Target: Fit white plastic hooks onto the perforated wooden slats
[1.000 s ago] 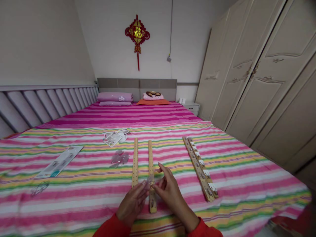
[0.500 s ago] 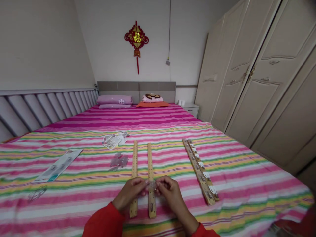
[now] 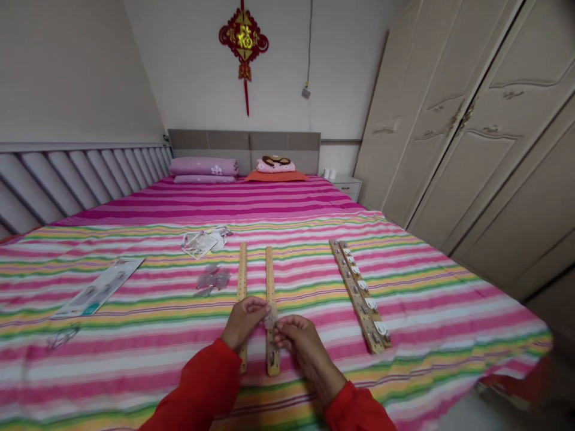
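Observation:
My left hand pinches a small clear plastic packet between thumb and fingers. At the packet's lower right edge, the fingers of my right hand are closed on it too. What lies inside the packet is too small to make out. Right below is a light wooden strip with holes, which has a small metal piece near its close end. A second holed wooden strip lies parallel on the left, partly covered by my left hand.
To the right lie two wooden strips bearing metal pieces and white round tags. On the left are small clear packets, a pile of cards, a long packaged card and thin wire loops. Everything rests on a striped bedsheet.
The view has tilted down a little, so the bed sits higher in the picture. My right hand is now slightly lower than my left. Both still hold the packet.

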Demonstrator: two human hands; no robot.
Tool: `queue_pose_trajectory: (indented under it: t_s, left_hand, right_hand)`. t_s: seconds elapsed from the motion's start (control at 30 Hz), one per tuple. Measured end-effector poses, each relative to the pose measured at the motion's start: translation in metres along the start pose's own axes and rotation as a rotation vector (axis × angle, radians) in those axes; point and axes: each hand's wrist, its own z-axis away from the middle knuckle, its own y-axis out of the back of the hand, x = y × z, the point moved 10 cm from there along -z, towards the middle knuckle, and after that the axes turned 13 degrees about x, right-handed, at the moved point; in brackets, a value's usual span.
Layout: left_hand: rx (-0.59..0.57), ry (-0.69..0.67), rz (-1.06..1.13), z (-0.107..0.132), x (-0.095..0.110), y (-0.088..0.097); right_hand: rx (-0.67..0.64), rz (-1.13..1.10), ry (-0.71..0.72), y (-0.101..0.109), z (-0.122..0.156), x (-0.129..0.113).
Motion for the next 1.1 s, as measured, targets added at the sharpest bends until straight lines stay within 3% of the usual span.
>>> queue_pose_trajectory:
  t_s: [0.13,0.27,0.57,0.73,0.87,1.1]
  left_hand:
    - [-0.005,-0.014,-0.022,-0.004,-0.007,-0.003]
    - [0.012,-0.051,-0.071,-0.005,-0.01,-0.003]
    - [0.05,-0.323,-0.349,-0.009,-0.005,-0.005]
    - [0.058,-0.426,-0.624,-0.003,0.002,-0.008]
    - [0.087,-0.425,-0.83,0.0,0.004,-0.007]
    - [0.096,-0.41,-0.944,0.0,0.002,-0.008]
  right_hand:
    - [0.02,0.03,-0.054,0.007,-0.006,0.007]
    - [0.059,0.08,-0.005,0.011,-0.014,0.006]
    - [0.084,0.235,0.112,0.011,-0.022,0.005]
    - [0.088,0.272,0.14,0.013,-0.025,0.008]
    - [0.099,0.297,0.149,0.015,-0.03,0.011]
    - [0.117,0.339,0.138,0.017,-0.035,0.016]
